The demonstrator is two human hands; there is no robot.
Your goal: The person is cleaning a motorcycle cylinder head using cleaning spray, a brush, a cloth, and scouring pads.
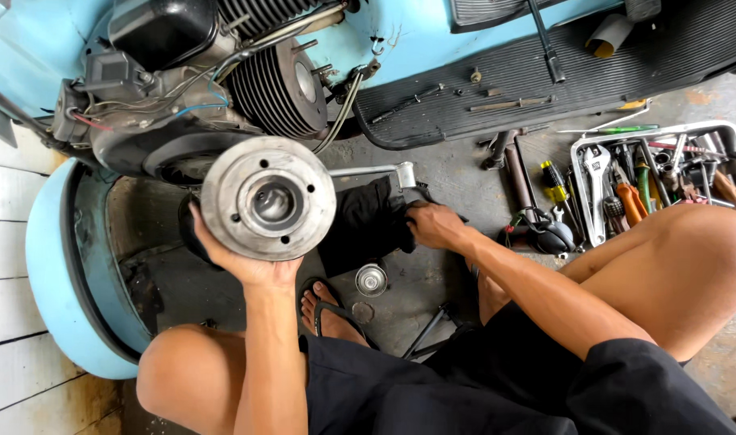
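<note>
Hands: my left hand cups the round metal drum from below, face up at centre frame for viewing; my right hand clutches a black rag on the floor, near the tool tray.

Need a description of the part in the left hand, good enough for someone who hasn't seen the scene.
Start at the light blue scooter lying on its side with its engine exposed. Just below the engine, the left hand holds up a round grey metal drum. It alone is a flat-faced disc with a raised centre hub and small holes around it.
</note>
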